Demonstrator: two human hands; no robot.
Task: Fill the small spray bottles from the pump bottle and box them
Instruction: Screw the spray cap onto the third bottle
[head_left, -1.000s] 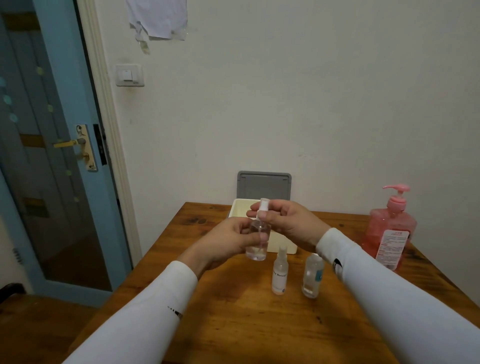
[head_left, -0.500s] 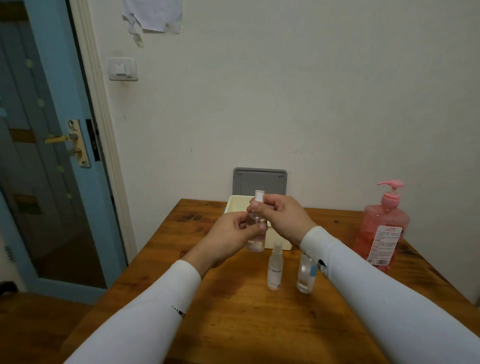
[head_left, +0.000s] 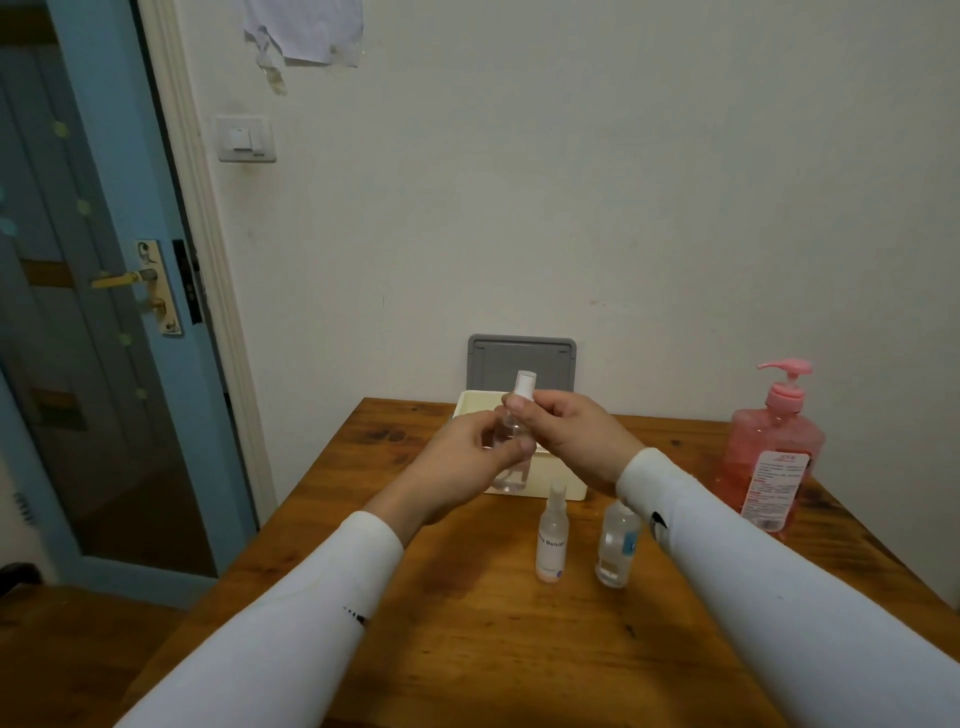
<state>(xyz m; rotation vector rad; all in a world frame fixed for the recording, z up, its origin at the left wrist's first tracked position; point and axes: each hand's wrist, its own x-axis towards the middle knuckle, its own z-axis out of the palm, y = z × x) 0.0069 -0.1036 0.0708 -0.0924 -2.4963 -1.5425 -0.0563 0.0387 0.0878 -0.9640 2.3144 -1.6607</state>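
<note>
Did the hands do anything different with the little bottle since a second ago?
Hardly. The left hand still grips the clear spray bottle, and the right hand still pinches its white top. Only the camera shifted. The two small bottles, box and pump bottle stayed put.

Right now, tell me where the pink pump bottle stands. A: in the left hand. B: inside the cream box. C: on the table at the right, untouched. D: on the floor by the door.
C: the pink pump bottle stands on the table at the right, and neither hand touches it.
</note>
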